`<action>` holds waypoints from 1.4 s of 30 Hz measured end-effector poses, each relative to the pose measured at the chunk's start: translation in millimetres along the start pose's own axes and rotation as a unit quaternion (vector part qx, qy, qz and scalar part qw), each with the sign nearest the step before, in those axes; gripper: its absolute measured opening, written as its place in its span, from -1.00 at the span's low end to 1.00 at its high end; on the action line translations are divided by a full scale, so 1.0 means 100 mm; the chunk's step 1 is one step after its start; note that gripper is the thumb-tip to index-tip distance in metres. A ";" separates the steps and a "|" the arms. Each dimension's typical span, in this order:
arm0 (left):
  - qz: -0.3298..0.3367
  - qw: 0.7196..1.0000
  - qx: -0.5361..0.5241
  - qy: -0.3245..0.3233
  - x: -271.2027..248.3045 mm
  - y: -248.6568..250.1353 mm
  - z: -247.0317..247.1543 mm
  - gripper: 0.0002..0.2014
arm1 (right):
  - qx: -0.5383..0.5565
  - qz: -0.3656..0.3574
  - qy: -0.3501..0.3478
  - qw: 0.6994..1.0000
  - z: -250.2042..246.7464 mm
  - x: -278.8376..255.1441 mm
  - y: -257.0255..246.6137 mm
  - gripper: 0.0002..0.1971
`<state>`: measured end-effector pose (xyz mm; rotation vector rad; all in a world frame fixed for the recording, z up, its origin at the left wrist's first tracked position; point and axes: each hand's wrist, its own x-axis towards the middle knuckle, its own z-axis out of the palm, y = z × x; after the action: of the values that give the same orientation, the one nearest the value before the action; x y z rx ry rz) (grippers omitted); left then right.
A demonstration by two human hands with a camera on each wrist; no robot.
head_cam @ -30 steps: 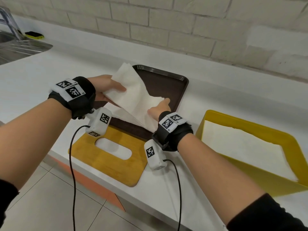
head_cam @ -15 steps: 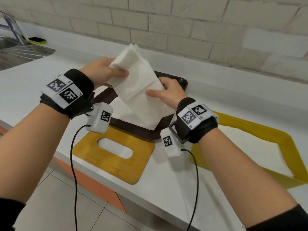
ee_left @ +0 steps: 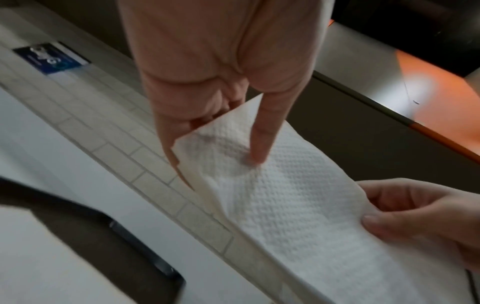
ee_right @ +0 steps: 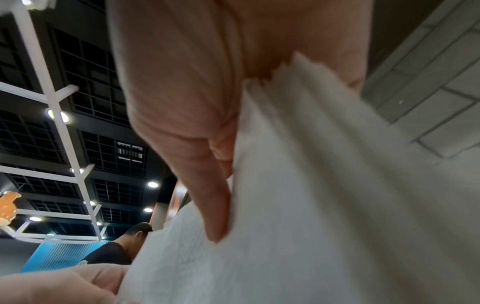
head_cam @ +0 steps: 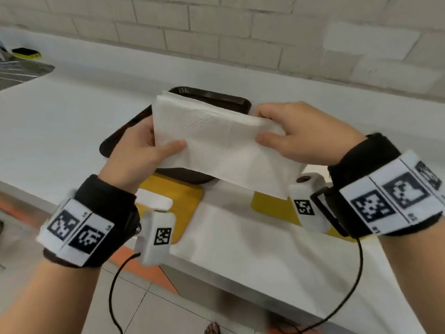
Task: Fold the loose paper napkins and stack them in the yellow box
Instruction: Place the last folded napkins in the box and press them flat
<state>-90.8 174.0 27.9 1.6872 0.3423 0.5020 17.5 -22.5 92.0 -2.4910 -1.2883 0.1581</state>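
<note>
your fingers [ee_left: 255, 142] are closed on a white paper napkin [head_cam: 216, 145], held in the air between both hands. your left hand [head_cam: 134, 155] pinches the napkin's left end, thumb on the side facing you and the other fingers behind it. your right hand [head_cam: 305, 133] pinches the right end the same way, thumb on the near face and fingers curled over the top edge. neither hand is spread open; each is closed just enough to trap the paper.

now the scene, from largest to smallest. a white counter [head_cam: 240, 242] runs across the view, with a pale brick wall [head_cam: 240, 27] behind it. on the counter, under and behind the napkin, lies a dark brown tray [head_cam: 212, 97]. in front of the tray lies a yellow-brown board [head_cam: 183, 201] with a rounded slot cut through it. the yellow box [head_cam: 272, 206] is to the right of that board, mostly hidden by your right wrist and the napkin; only a corner shows, so you cannot tell what is in it. the napkin is folded into a long band, stretched left to right, its lower right corner hanging above that box corner. far left, on the counter's edge by a metal sink [head_cam: 21, 73], lies a small yellow and black sponge [head_cam: 25, 53].
</note>
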 end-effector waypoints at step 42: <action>-0.069 0.975 -0.141 -0.160 -0.84 -0.71 1.52 -0.55 | -0.202 0.110 -0.096 0.968 0.53 -1.47 0.67 -0.67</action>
<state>-82.2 15.2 -72.5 1.4260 0.1432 0.1612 -29.4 -164.4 11.2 -3.0337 -1.2100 0.2127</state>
